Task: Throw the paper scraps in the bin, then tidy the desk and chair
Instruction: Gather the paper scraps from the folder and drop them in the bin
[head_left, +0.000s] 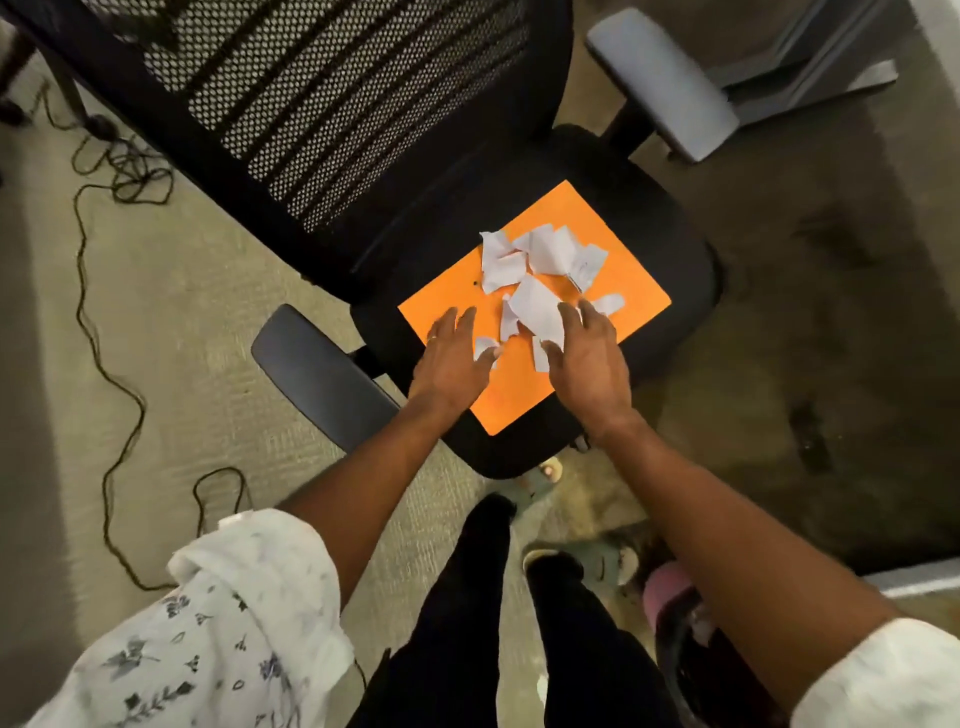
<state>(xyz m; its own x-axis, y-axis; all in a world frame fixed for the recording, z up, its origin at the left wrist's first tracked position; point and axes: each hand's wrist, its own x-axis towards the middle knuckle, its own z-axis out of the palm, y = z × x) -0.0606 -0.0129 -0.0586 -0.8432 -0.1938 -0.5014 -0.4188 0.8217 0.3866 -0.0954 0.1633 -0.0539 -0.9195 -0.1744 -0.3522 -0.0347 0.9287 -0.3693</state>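
Several white paper scraps (540, 270) lie heaped on an orange sheet (597, 218) that rests on the black seat of an office chair (670, 249). My left hand (452, 358) lies flat on the sheet's near left part, fingers spread, its thumb touching a small scrap (484, 347). My right hand (587, 358) rests palm down on the near scraps, fingers spread over a larger piece (537, 309). Neither hand has closed around anything. A dark bin (691, 670) with a pink object at its rim stands low right, partly hidden by my right forearm.
The chair's mesh backrest (332, 104) rises at the far left, with grey armrests at near left (317, 374) and far right (660, 83). Black cables (104, 364) trail over the carpet on the left. A desk leg (810, 67) stands top right. My legs and sandalled feet (540, 478) are below the seat.
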